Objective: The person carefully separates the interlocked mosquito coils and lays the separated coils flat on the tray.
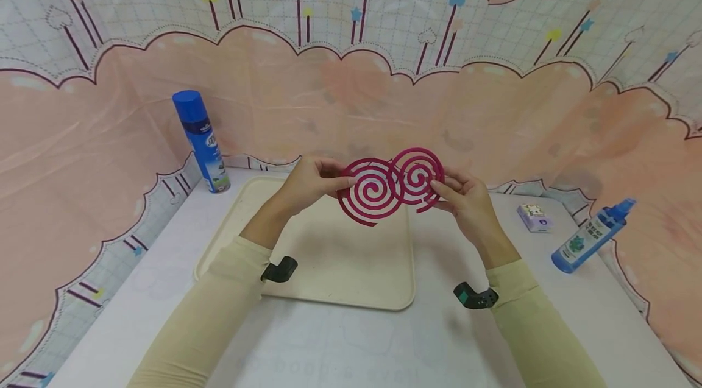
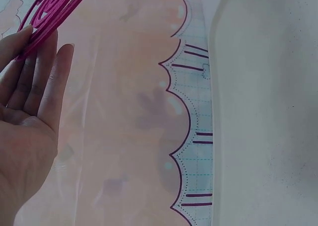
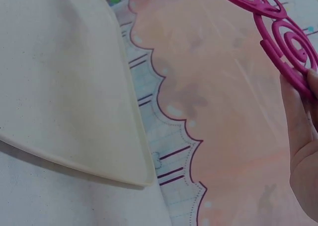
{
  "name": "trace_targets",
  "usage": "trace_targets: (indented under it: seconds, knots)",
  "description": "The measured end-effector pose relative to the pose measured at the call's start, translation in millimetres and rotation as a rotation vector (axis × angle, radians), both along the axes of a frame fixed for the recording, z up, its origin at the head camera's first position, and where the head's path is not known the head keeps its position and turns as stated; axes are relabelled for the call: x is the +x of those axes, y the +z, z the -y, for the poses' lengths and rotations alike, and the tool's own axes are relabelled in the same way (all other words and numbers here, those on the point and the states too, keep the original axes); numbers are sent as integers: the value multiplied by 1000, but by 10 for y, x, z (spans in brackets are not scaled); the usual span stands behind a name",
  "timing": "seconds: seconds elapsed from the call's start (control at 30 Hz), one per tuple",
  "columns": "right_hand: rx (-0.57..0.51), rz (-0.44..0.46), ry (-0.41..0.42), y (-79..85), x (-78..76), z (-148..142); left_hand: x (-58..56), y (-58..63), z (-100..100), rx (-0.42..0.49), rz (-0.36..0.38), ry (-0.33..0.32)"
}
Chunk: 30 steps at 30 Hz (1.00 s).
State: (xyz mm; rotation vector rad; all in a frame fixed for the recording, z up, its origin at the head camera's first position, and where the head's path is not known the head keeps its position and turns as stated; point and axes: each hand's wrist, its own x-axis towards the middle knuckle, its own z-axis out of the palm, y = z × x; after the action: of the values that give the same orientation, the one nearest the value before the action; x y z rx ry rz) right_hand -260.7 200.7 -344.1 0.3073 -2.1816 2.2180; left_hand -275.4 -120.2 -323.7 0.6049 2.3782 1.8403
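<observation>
Two magenta mosquito coils are held up over the tray's right side in the head view. My left hand (image 1: 308, 186) pinches the outer edge of the left coil (image 1: 374, 189) between thumb and fingers. The right coil (image 1: 419, 179) has its outer edge pinched by my right hand (image 1: 467, 200). Their inner edges overlap midway between the hands. In the left wrist view the left coil (image 2: 58, 13) shows nearly edge-on above the fingertips. The right wrist view has the right coil (image 3: 284, 64) tilted at the fingers, with the other coil overlapping its upper end.
Below the hands lies a cream tray (image 1: 351, 272) with small dark specks. A blue spray can (image 1: 203, 143) stands at the back left. On the right are a small purple box (image 1: 537, 220) and a leaning blue spray bottle (image 1: 589, 239). Patterned cloth (image 1: 307, 108) hangs behind.
</observation>
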Motion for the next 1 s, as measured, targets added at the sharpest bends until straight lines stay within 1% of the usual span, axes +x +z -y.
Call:
trace_targets:
  seconds: [0.1, 0.37, 0.57, 0.8, 1.0]
  knots:
    - [-17, 9, -16, -12, 4, -9, -6, -10, 8, 1, 0, 1]
    - [-34, -3, -31, -12, -6, -38, -21, -21, 60, -1, -3, 1]
    - [-67, -7, -37, -16, -17, -59, -38, -21, 100, 29, 10, -1]
    - [-71, -1, -38, -7, -1, -67, -35, 11, 162, 45, 7, 29]
    - [-46, -4, -60, 10, 0, -89, -79, 18, 273, 33, -49, 86]
